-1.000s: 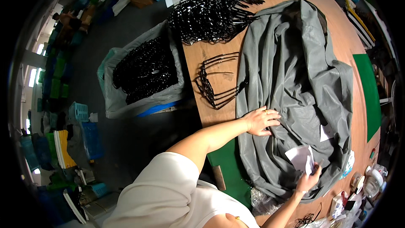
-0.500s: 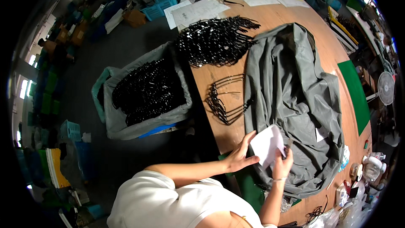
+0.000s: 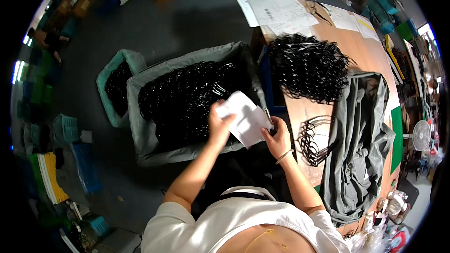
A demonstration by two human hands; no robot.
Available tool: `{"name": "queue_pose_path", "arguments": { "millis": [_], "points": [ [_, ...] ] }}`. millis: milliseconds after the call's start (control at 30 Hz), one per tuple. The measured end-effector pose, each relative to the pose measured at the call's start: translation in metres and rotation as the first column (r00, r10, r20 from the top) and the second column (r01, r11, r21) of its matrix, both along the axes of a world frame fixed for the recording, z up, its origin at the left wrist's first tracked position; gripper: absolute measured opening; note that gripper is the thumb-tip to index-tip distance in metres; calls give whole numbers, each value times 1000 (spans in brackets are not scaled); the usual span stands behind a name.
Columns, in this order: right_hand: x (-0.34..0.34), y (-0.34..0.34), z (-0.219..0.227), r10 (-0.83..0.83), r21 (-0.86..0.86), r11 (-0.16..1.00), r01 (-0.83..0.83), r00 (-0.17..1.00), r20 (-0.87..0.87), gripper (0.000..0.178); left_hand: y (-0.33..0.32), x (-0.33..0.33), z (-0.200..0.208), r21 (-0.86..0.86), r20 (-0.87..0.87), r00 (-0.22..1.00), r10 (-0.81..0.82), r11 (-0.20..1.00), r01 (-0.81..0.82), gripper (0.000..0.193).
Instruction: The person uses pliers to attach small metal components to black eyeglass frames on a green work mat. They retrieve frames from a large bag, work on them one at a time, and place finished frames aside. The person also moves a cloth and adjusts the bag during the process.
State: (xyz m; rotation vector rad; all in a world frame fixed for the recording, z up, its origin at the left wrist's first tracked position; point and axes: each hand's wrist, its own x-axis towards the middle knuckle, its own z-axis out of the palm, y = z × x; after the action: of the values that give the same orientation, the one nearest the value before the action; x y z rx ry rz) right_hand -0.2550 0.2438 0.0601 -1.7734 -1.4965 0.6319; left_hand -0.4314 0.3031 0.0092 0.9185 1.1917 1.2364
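Observation:
A white paper sheet [image 3: 243, 119], partly folded, hangs between my hands over the near right side of a grey-lined bin [image 3: 135, 129]. My left hand [image 3: 219, 122] pinches the paper's left edge. At its right edge, my right hand [image 3: 278, 137] is closed on the paper and on a slim pen-like tool [image 3: 268, 116], whose exact kind I cannot make out. Glossy black eyeglass frames [image 3: 183, 98] fill much of the bin below. A heap of similar frames [image 3: 309, 68] lies on the wooden table [image 3: 302, 110] to the right, with a smaller group [image 3: 311, 143] nearer me.
A crumpled grey cloth [image 3: 351, 159] covers the table's right part. Paper sheets [image 3: 286, 14] lie at its far end. Left of the bin stands a smaller lined bin [image 3: 104, 93] with black pieces. A fan [image 3: 421, 133] is at the far right.
My hands have moved left with the paper, from over the grey cloth to above the bin. The view has turned left. My left hand now grips the paper.

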Motion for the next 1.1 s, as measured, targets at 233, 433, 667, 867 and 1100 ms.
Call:
{"name": "queue_pose_path", "arguments": {
  "millis": [233, 433, 667, 867, 1100],
  "points": [
    [-38, 29, -7, -63, -204, 978, 41, 993, -103, 25, 201, -185, -62, 311, -362, 728, 582, 812, -494, 48],
    [-34, 4, -23, -136, -442, 891, 106, 990, -37, 23, 250, -190, -124, -92, -392, 643, 658, 668, -739, 49],
    [-34, -1, -48, -140, -528, 841, 116, 990, -6, 25, 258, -165, -135, -484, -294, 932, 211, 808, -336, 28],
    [-48, 5, -53, -168, -527, 841, 126, 985, -31, 25, 297, -143, -139, -565, -449, 891, -64, 793, -227, 28],
    [-40, -13, -46, -177, -544, 824, 157, 984, 16, 26, 287, -123, -152, -443, -550, 818, 169, 772, -457, 71]
  ]
}}
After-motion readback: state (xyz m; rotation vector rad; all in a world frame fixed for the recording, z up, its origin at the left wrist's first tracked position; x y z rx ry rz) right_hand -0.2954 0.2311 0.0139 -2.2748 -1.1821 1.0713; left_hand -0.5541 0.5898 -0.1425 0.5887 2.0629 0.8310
